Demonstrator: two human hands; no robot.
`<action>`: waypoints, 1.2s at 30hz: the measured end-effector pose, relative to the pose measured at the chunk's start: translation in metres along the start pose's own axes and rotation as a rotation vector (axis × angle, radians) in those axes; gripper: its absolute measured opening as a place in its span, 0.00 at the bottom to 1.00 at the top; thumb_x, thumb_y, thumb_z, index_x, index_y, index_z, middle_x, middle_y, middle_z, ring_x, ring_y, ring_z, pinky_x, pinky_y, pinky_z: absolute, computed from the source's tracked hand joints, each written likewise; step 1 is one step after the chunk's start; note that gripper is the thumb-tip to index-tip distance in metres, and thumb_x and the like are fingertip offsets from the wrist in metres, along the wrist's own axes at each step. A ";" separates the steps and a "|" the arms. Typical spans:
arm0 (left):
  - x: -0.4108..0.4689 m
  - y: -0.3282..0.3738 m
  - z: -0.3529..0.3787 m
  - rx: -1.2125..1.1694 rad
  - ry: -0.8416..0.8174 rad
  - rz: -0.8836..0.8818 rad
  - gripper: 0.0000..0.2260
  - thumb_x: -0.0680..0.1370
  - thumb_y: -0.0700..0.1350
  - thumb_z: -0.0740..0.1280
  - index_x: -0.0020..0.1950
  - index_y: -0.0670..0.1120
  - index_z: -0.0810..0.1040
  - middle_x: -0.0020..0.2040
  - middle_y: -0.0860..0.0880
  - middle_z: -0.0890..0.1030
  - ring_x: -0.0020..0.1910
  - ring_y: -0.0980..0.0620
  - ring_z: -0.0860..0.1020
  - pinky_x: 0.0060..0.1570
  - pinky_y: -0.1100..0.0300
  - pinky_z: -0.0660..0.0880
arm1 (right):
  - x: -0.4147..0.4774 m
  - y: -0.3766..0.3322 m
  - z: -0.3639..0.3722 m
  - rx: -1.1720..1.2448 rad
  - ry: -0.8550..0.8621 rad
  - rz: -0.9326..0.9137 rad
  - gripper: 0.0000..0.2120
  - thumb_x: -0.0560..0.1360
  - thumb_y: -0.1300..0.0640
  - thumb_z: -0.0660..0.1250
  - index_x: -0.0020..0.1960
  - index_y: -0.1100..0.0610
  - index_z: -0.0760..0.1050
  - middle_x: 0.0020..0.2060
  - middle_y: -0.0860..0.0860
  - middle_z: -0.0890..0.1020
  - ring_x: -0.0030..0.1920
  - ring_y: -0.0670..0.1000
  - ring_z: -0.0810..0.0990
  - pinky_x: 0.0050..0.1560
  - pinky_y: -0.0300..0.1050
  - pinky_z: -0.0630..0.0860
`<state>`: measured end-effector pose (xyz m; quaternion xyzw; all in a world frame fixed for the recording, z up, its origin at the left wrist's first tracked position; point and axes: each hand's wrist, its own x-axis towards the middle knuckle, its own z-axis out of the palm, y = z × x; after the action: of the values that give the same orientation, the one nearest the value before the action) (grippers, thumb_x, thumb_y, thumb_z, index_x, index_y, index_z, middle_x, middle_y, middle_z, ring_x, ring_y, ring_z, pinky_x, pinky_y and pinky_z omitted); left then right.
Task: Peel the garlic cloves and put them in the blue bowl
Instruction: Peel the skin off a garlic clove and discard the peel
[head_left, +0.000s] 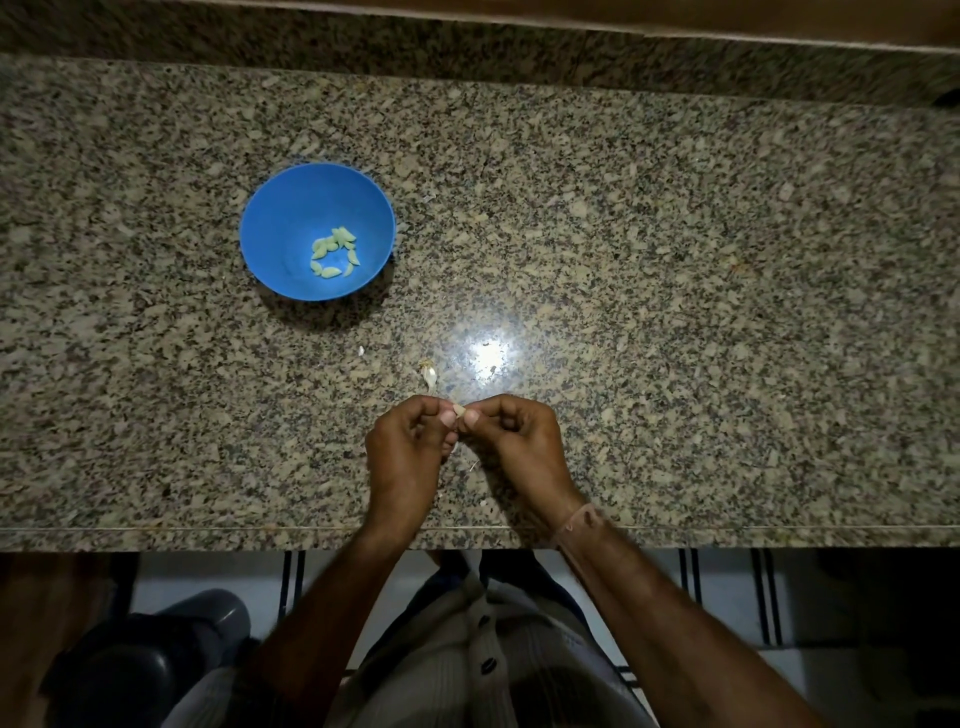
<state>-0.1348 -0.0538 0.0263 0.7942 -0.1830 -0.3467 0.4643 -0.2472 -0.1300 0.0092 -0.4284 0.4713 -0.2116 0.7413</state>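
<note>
A blue bowl (280, 208) stands on the granite counter at the left, with several pale peeled garlic cloves (335, 252) in its bottom. Near the counter's front edge my left hand (402, 452) and my right hand (511, 441) meet fingertip to fingertip. Both pinch one small garlic clove (459, 410), mostly hidden between the thumbs and fingers. An unpeeled clove (430, 376) lies on the counter just beyond my hands.
The speckled granite counter (675, 312) runs wide to the right, with a bright light reflection near the middle. Small bits of garlic skin (361, 351) lie around my hands. A raised granite ledge lines the back. A dark bin (156, 654) stands on the floor below.
</note>
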 end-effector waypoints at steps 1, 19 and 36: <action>0.000 0.000 -0.001 -0.008 -0.010 0.000 0.04 0.82 0.40 0.70 0.51 0.45 0.84 0.42 0.49 0.87 0.40 0.55 0.85 0.39 0.65 0.80 | 0.000 0.000 -0.001 0.002 0.005 0.014 0.06 0.77 0.60 0.76 0.50 0.63 0.85 0.46 0.64 0.87 0.50 0.65 0.86 0.58 0.62 0.82; 0.001 0.002 0.000 0.173 0.015 0.123 0.03 0.80 0.46 0.72 0.52 0.51 0.87 0.44 0.57 0.86 0.45 0.60 0.83 0.47 0.49 0.83 | 0.002 -0.008 -0.010 -0.123 -0.017 -0.091 0.04 0.81 0.59 0.71 0.54 0.58 0.84 0.47 0.61 0.85 0.51 0.66 0.84 0.55 0.60 0.84; -0.003 0.011 -0.004 0.156 -0.033 0.342 0.04 0.79 0.39 0.73 0.49 0.48 0.84 0.46 0.56 0.82 0.46 0.58 0.81 0.41 0.61 0.78 | 0.000 -0.015 -0.008 -0.332 0.053 -0.180 0.03 0.78 0.63 0.74 0.49 0.57 0.85 0.43 0.54 0.88 0.46 0.57 0.87 0.52 0.61 0.85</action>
<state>-0.1336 -0.0545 0.0382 0.7794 -0.3494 -0.2603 0.4503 -0.2526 -0.1414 0.0208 -0.5797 0.4789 -0.2073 0.6259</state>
